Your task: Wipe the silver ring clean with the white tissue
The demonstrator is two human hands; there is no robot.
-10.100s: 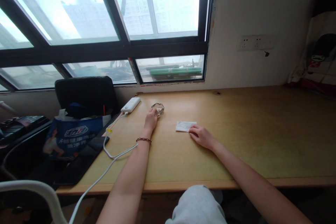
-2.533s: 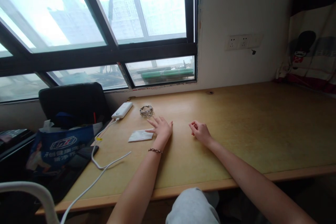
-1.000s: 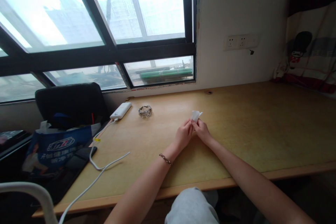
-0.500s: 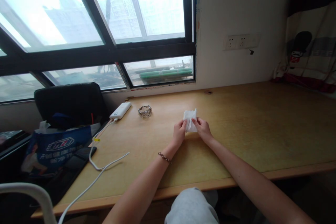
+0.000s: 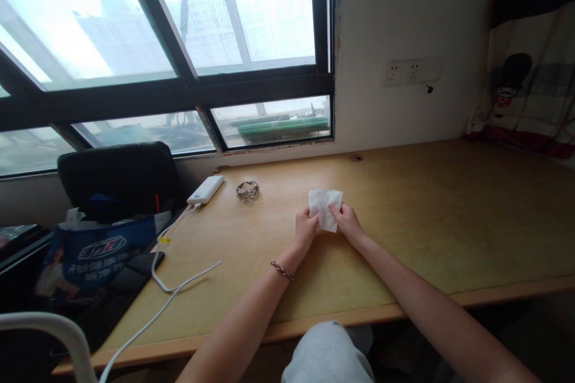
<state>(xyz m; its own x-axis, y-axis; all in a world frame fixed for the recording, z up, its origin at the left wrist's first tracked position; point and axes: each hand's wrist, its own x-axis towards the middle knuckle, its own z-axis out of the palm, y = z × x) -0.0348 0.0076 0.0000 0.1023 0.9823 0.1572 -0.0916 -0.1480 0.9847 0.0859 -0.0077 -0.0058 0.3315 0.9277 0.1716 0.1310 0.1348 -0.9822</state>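
Observation:
A white tissue (image 5: 324, 206) is held up over the wooden desk (image 5: 404, 215), its upper edge slightly fanned out. My left hand (image 5: 306, 227) pinches its left side, thumb in front. On the right side my right hand (image 5: 347, 221) is closed on the same tissue, thumb pressed against its face. The fingers behind the tissue are hidden. Left of both hands, a metallic openwork ring-shaped object (image 5: 248, 191) lies on the desk.
A white power bank (image 5: 205, 190) with a white cable (image 5: 166, 288) lies along the desk's left edge. Beyond that edge are a black chair (image 5: 119, 173) and a blue bag (image 5: 96, 251). Wall sockets (image 5: 403, 72) are above the desk.
The tissue has spread wider between my hands, its upper edge now reaching further to both sides. Both hands stay nearly in place and keep their hold.

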